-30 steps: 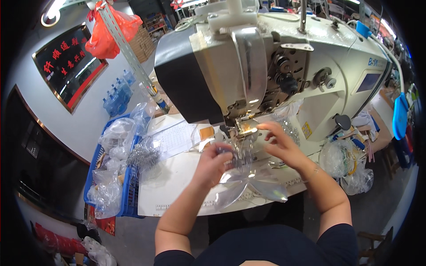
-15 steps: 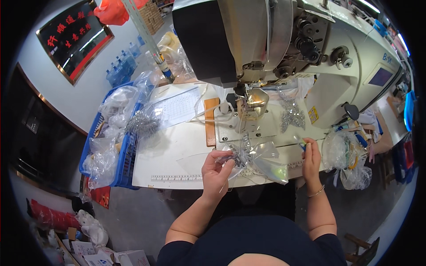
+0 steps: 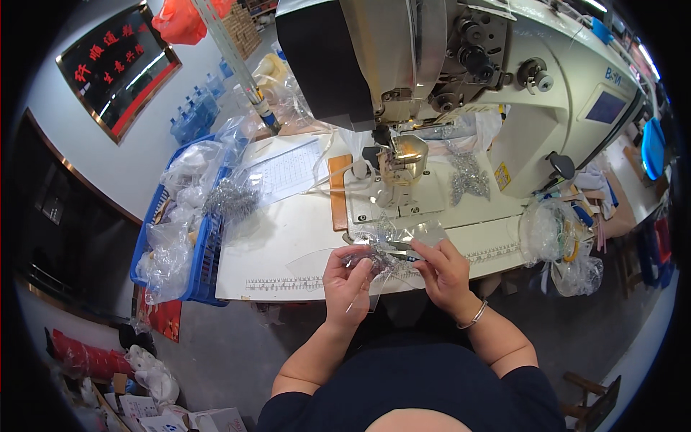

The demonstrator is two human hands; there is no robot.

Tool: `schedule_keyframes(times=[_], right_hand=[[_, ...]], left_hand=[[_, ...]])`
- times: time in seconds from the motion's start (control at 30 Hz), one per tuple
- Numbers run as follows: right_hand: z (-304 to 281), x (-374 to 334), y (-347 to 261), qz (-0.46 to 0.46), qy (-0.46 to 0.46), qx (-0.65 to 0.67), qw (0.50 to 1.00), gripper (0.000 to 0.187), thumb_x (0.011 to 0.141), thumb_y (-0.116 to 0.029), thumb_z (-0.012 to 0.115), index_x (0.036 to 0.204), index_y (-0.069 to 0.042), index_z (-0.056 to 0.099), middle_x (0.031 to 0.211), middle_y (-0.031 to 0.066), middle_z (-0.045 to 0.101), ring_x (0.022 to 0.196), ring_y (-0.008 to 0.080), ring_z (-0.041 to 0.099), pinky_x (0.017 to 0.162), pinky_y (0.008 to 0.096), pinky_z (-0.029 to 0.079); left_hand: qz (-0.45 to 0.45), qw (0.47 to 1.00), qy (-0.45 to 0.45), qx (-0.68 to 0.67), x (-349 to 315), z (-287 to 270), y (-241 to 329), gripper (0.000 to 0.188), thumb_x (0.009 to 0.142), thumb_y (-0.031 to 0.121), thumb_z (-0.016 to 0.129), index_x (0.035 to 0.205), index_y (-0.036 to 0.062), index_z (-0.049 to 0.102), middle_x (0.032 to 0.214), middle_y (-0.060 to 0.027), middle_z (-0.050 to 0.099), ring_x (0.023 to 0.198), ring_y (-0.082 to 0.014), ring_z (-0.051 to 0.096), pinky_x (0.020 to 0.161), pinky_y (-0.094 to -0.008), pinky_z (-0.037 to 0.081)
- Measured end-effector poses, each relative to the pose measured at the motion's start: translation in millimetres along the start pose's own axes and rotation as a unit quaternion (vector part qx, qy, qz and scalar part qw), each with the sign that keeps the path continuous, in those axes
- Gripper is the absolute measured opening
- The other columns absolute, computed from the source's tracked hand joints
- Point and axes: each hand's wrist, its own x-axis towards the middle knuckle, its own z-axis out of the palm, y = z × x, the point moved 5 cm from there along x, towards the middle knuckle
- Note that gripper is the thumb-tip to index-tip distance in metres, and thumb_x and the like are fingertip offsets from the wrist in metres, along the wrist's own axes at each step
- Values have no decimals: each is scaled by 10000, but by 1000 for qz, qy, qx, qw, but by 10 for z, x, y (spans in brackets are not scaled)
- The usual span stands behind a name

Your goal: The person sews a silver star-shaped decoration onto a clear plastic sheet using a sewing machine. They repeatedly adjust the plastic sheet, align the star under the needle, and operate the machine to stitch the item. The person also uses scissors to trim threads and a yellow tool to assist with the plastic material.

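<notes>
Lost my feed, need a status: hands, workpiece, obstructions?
Left hand and right hand both pinching clear plastic piece with silver trim, at table edge. Sewing machine behind, apart.

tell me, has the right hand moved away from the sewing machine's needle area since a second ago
Yes. The right hand was up at the presser foot of the sewing machine; now it is back at the table's near edge, on the clear plastic piece.

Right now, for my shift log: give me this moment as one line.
left hand: grips clear plastic piece | right hand: pinches it with small tool | place: table edge, before sewing machine
</notes>
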Motion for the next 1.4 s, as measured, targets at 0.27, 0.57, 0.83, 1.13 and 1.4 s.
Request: schedule_keyframes(times=[0.27, 0.57, 0.83, 1.13, 1.4], right_hand=[[-9, 55, -61, -42, 31, -24, 998, 345, 739, -113, 718, 1077, -132, 650, 622, 38, 442, 511, 182, 455, 450, 304, 369], [-215, 35, -21, -14, 92, 67, 993, 228, 793, -102, 673, 1019, -73, 662, 626, 41, 458, 524, 156, 429, 467, 269, 343], [-922, -112, -275, -204, 181, 41, 961, 369, 961, -327, 434, 1211, -61, 489, 753, 66, 416, 610, 142, 358, 504, 256, 314], [-405, -64, -198, -65, -10, -110, 992, 359, 677, -72, 737, 1029, -107, 679, 592, 32, 415, 498, 173, 427, 436, 282, 340], [-278, -76, -204, -45, -10, -98, 994, 341, 698, -83, 737, 1033, -111, 676, 605, 29, 435, 502, 156, 438, 438, 270, 360]], left_hand=[[4, 1000, -15, 1, -29, 27, -17, 196, 864, -39, 497, 1057, -1, 490, 998, -120, 574, 907, -200, 594, 844, -373, 514], [108, 977, -10, 184, 14, -31, 11, 239, 786, -93, 575, 987, 24, 521, 1070, -139, 557, 903, -206, 596, 845, -353, 510], [473, 550, -310, 615, -75, 314, 436, 105, 683, 65, 643, 786, 82, 631, 1040, -12, 647, 931, -181, 572, 800, -314, 483], [471, 540, -318, 621, -137, 466, 495, 127, 672, 72, 641, 799, 74, 642, 1028, -21, 648, 926, -187, 570, 778, -323, 490], [474, 565, -289, 611, -190, 518, 497, 211, 593, 37, 666, 804, 55, 664, 997, -51, 665, 871, -230, 571, 725, -324, 474]])
